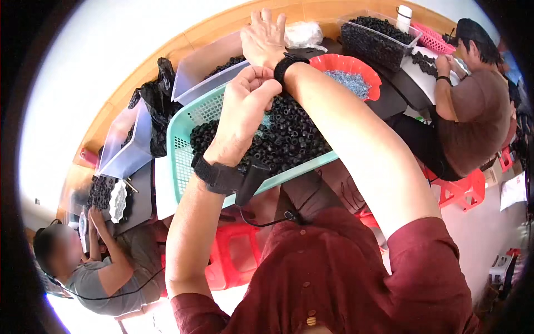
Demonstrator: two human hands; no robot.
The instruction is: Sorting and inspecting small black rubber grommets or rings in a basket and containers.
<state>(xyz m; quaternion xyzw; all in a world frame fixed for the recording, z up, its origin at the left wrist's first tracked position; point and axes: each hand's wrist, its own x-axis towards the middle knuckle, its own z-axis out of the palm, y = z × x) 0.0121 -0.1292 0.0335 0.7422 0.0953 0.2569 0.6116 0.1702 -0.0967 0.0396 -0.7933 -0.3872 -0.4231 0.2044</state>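
My right arm reaches up and across, and my right hand is held with its fingers spread, holding nothing. A black wrist strap circles that wrist. Closed against the strap's edge, my left hand pinches at it with thumb and fingers; the fingertips are partly hidden. My left wrist wears a black band with a dark box-shaped device and a cable. Beneath both arms lies a mint-green basket full of small black ring-shaped parts, with some light blue bits among them.
A red scalloped bowl holds blue-grey pieces. Clear bins of black parts and a black plastic bag stand around the basket. Co-workers sit at the left and right. Red stools stand below.
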